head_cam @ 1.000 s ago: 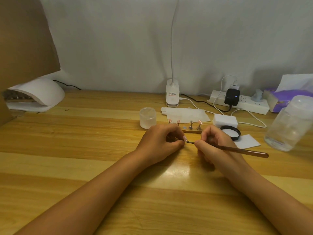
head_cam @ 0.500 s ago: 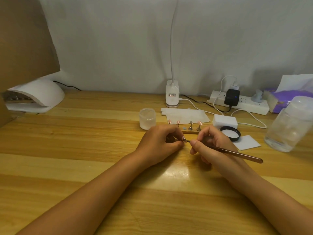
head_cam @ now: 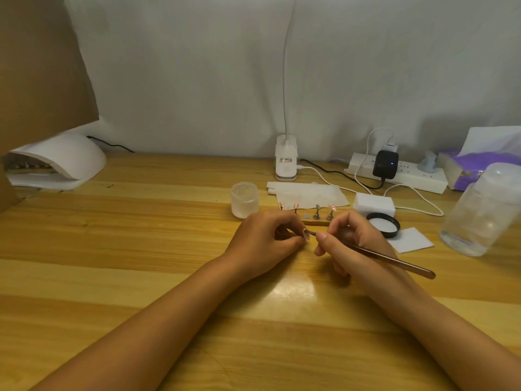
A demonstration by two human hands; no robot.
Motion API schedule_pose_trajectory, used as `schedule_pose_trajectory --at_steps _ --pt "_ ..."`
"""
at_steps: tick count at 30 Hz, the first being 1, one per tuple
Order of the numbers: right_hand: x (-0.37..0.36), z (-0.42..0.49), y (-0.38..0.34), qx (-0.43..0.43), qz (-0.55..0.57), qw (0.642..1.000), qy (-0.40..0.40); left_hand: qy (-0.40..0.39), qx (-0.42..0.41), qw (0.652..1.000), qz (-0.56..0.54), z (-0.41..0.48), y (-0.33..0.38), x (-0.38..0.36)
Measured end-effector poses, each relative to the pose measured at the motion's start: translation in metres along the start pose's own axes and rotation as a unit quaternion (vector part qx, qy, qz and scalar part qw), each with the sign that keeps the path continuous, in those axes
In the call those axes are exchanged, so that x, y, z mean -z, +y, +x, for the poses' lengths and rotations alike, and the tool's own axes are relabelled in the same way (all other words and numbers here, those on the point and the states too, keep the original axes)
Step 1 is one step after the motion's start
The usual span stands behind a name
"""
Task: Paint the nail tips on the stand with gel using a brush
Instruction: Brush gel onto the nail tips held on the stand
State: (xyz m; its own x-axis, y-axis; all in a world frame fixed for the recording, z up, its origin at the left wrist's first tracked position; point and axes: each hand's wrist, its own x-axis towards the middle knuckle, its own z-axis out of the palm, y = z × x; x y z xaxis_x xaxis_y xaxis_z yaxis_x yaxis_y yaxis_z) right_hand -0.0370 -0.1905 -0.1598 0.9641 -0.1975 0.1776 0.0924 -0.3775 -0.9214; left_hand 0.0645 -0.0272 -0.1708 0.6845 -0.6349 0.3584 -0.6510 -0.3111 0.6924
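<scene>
A small wooden stand (head_cam: pixel 313 220) with metal holders sits on the desk behind my hands; pink nail tips (head_cam: pixel 295 206) top three of the holders. My left hand (head_cam: pixel 265 240) pinches a single nail tip (head_cam: pixel 305 234), apparently on a holder hidden by my fingers. My right hand (head_cam: pixel 349 240) grips a brown brush (head_cam: pixel 394 260) like a pen. The brush's fine tip touches the held nail tip. An open gel jar lid (head_cam: pixel 382 223) lies just right of the stand.
A frosted jar (head_cam: pixel 244 200) stands left of the stand. A white nail lamp (head_cam: pixel 56 162) sits far left, a desk lamp base (head_cam: pixel 286 158) at the back. Power strip (head_cam: pixel 406 176), white box (head_cam: pixel 373 204), paper square (head_cam: pixel 411 240), clear bottle (head_cam: pixel 479 215) and tissue pack (head_cam: pixel 479 167) crowd the right.
My right hand has shifted slightly left and the brush handle has tilted lower on the right, its tip stroking over the nail tip. My left hand has stayed nearly still.
</scene>
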Motion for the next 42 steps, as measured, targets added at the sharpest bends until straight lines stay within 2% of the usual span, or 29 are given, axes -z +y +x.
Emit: schedule_pose_trajectory --at_steps 7,12,21,30,34,42 --pt "-0.0002 0.0014 0.0040 -0.011 -0.023 1.000 -0.009 0.000 0.000 1.000 -0.007 -0.0011 0.0026 0.0003" --pt "0.0012 0.0001 0.0030 0.002 0.001 1.000 0.017 0.001 0.005 1.000 -0.002 -0.0014 0.0022 -0.0001" --pt "-0.0011 -0.0008 0.0019 0.007 -0.019 1.000 -0.004 0.003 0.009 1.000 0.000 0.0001 -0.0008 -0.0004" --pt "-0.0001 0.0006 0.0020 0.013 0.008 1.000 0.023 0.003 0.003 1.000 0.000 -0.0004 -0.0016 -0.0015" --pt "-0.0019 0.0000 0.0023 0.016 -0.015 1.000 0.003 0.001 0.005 1.000 0.002 0.0000 -0.0009 -0.0010" --pt "-0.0016 0.0005 0.0015 0.003 -0.052 0.999 0.016 0.001 0.002 1.000 0.001 -0.0005 0.0010 -0.0006"
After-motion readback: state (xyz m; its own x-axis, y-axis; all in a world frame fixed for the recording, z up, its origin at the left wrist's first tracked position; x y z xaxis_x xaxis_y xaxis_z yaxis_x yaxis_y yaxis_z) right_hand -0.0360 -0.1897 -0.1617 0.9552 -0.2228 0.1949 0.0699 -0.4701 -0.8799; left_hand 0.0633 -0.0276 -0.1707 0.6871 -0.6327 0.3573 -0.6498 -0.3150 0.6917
